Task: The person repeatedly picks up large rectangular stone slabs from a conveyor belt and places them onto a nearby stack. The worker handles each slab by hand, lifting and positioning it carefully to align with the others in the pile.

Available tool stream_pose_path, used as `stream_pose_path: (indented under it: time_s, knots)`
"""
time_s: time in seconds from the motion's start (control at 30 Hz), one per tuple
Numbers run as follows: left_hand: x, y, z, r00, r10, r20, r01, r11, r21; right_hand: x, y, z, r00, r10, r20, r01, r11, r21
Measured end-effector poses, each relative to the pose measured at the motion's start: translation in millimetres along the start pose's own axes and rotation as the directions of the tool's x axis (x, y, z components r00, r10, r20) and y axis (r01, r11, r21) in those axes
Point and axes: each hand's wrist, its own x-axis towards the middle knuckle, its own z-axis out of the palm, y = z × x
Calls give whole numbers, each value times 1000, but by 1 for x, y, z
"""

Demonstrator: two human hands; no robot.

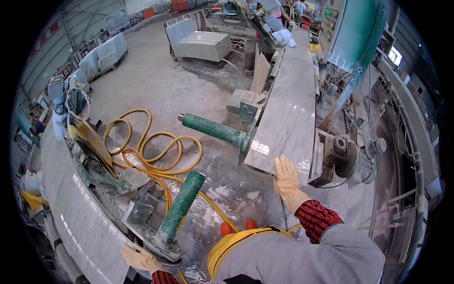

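My right hand (288,182), in a cream rubber glove, lies with fingers stretched on the near end of a long, polished grey-white stone slab (289,104). That slab runs away from me along a machine bed. At the lower left, my left hand (141,259) wears the same kind of glove. Its fingers rest flat at the edge of a second polished slab (75,208), which curves along the left side of the picture. A green roller arm (182,208) stands close beside my left hand. Another green roller arm (213,130) sticks out from the right-hand bed.
Yellow and orange hoses (168,163) lie coiled on the wet floor between the two beds. An electric motor (357,163) sits right of the right slab. Stacked slabs (201,45) stand farther back. A green machine housing (357,35) rises at the upper right.
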Motion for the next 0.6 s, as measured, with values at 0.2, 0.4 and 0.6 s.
stream_pose_path:
  time_s: [0.2,0.4,0.6]
  knots:
    - [-4,-7,14,999,18,-30,-17,1000,15,-2,1,5,998,-15,-69,12,999,-33]
    - [-6,-10,16,999,21,-31,-20,1000,16,-1,-4,-4,1000,20,-18,-20,999,-42]
    - [-8,-6,11,1000,2,7,-3,999,53,0,-3,0,999,31,-11,-32,997,-76]
